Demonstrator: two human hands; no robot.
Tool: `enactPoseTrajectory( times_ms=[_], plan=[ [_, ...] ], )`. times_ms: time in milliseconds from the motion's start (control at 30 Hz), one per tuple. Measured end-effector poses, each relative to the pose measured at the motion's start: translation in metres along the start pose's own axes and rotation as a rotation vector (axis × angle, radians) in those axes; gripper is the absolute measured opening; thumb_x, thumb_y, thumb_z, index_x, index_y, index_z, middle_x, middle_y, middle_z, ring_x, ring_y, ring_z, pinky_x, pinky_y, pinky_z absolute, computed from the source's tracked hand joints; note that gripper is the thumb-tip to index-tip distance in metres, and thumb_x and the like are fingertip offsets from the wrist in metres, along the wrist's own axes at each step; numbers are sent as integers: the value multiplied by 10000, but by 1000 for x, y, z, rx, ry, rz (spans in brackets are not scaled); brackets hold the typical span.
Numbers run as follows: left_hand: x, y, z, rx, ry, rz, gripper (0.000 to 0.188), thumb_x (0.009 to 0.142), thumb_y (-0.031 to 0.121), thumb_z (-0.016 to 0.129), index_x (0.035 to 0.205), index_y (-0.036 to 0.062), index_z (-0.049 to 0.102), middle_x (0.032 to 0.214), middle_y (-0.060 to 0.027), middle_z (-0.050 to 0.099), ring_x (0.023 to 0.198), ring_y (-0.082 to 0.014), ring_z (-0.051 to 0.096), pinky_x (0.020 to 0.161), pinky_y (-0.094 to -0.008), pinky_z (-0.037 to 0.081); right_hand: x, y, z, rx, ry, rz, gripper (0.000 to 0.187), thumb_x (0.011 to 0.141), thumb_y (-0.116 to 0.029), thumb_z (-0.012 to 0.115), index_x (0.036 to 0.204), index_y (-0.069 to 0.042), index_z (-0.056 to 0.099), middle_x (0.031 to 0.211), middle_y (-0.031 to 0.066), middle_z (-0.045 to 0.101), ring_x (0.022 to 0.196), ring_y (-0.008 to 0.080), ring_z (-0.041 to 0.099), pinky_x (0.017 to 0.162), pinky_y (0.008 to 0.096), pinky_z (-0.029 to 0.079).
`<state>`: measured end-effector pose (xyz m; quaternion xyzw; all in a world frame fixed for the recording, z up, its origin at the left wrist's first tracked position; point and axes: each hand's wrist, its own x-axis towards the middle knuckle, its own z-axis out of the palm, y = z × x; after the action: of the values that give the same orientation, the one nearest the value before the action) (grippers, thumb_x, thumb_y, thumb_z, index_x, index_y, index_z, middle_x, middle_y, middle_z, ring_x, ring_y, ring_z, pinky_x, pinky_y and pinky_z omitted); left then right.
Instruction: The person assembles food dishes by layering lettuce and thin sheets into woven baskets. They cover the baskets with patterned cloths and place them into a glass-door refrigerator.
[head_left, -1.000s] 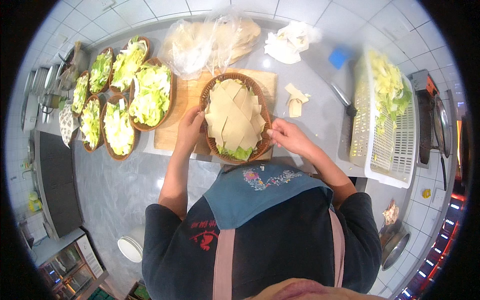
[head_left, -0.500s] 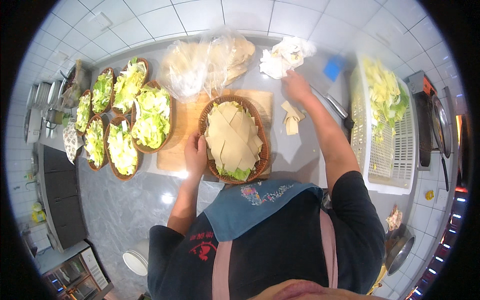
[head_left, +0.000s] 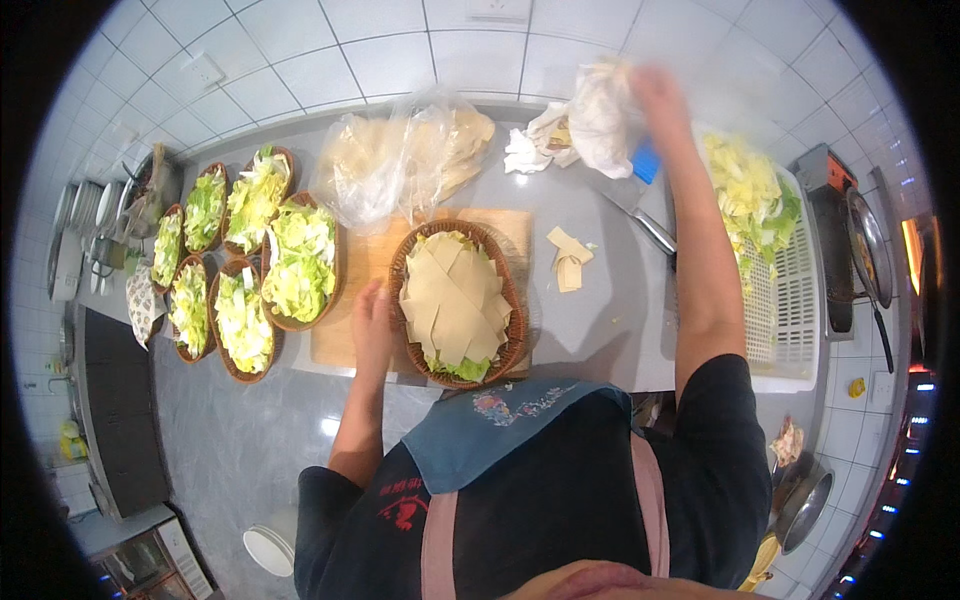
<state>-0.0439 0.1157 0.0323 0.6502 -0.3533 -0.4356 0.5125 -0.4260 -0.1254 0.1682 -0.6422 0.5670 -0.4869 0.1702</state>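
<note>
A brown woven basket [head_left: 514, 345] stands on the wooden cutting board [head_left: 345, 335], filled with leafy greens and topped with overlapping beige tofu-skin-like sheets [head_left: 455, 300]. My left hand [head_left: 372, 318] is upright beside the basket's left rim, fingers extended and holding nothing. Over at the back right, my right hand [head_left: 660, 95], smeared by motion, grips a crumpled white cloth [head_left: 600, 125] and lifts it off the counter. Another white crumpled piece [head_left: 540, 140] lies beside it. A few loose beige strips [head_left: 569, 262] rest right of the board.
Several baskets of chopped greens [head_left: 300, 255] cluster at left. A clear plastic bag of beige sheets [head_left: 400, 155] lies behind the board. A knife [head_left: 652, 230] and a blue object [head_left: 646, 162] sit near my right forearm. A white perforated crate [head_left: 795, 310] with greens stands at right.
My right hand has taken hold of the white cloth and moved up and to the right with it. My left hand has come away slightly from the basket rim.
</note>
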Motion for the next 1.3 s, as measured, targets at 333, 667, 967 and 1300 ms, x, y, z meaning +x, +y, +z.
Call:
enactPoseTrajectory(
  times_ms=[333,667,967,1300],
  plan=[
    [36,131,28,161,-200,496,318,887,192,587,1151,18,551,1056,-86,601,931,-143,559,765,-271,477,-22,-70,-21,812,-552,185,116,856,-189,496,838,-82,535,831,-9,541,745,83,473,657,228,398],
    [36,238,99,203,-887,374,261,843,214,623,1028,29,621,874,-11,625,807,-84,549,726,-246,455,-61,-163,-12,386,-816,-177,340,839,-328,607,641,-89,467,633,-47,431,632,59,382,556,236,324],
    [26,266,87,165,-481,680,247,876,249,577,894,10,634,738,-12,607,694,-79,525,637,-251,444,-66,-156,5,49,-372,-274,228,747,-222,623,792,-50,480,706,57,516,648,156,468,591,310,398],
    [47,309,35,295,-89,881,281,862,293,614,942,29,666,783,-15,640,706,-75,546,633,-234,450,-33,-154,-16,6,-366,-131,236,798,-142,544,987,-10,591,841,89,648,740,129,574,672,268,454]
  ],
)
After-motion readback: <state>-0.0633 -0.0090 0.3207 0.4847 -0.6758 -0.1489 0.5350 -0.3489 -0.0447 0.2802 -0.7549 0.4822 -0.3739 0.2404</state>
